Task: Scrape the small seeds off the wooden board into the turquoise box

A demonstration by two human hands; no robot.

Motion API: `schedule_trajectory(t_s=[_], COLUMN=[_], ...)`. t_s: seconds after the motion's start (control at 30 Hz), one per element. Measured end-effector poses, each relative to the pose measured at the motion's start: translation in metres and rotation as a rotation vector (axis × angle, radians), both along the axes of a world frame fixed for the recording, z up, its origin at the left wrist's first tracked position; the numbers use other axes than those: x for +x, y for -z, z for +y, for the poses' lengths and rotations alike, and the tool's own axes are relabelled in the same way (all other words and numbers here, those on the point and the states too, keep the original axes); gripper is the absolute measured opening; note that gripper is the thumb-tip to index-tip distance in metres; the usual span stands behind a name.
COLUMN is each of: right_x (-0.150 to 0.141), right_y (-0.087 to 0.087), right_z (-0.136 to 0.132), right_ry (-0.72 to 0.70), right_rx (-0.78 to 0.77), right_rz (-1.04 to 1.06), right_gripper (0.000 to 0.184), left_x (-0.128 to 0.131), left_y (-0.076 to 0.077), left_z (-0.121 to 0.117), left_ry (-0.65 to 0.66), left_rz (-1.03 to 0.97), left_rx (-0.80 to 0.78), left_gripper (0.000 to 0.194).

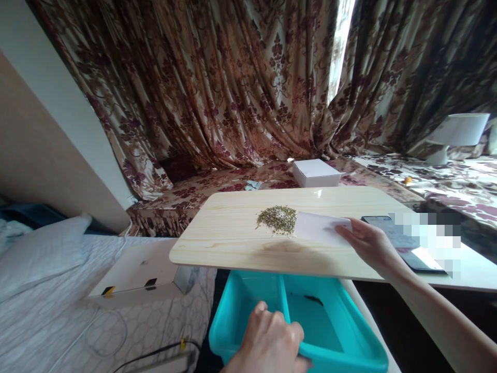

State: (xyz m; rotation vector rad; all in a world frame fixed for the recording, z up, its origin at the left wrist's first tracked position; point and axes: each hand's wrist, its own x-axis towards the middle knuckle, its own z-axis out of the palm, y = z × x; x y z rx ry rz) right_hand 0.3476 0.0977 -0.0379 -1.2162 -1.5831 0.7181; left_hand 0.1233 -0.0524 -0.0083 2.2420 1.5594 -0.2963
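On the light wooden tabletop (233, 243) lies a loose pile of mixed green and white grains (277, 218), like mung beans and rice. My right hand (367, 241) pinches the right end of a white card (320, 227), whose far left edge meets the right side of the pile. Below the table's front edge sits a turquoise bin (349, 331), split in two by a divider. My left hand (269, 339) is closed around the bin's near rim, close to the divider; it covers that part of the rim. A small dark strip (313, 299) lies in the bin's right compartment.
Right of my right hand, a tablet (399, 243) lies on the table, partly pixelated. Behind the table is a white box (316, 173). On the bed at left stand a white case (135, 269) and a cable (155, 353). A lamp (460, 129) is far right.
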Motion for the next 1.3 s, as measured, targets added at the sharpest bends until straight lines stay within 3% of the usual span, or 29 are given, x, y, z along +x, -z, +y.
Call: schedule_trajectory(t_s=[0.33, 0.8, 1.03, 1.3], right_x=[-0.028, -0.038, -0.038, -0.029], right_y=[-0.001, -0.003, -0.002, -0.016], right_z=[0.018, 0.023, 0.019, 0.003], right_ry=[-0.051, -0.046, -0.135, -0.065], right_rx=[0.019, 0.092, 0.068, 0.087], right_rz=[-0.016, -0.078, -0.079, -0.155], right_gripper=[0.021, 0.019, 0.020, 0.019], left_x=[0.013, 0.017, 0.013, -0.008], left_y=[0.001, 0.011, 0.016, -0.006], left_z=[0.004, 0.010, 0.007, 0.000], left_ry=[0.130, 0.122, 0.112, -0.021], left_rz=[0.029, 0.066, 0.021, 0.000], left_rx=[-0.016, -0.007, 0.046, 0.013], left_gripper=[0.031, 0.032, 0.028, 0.024])
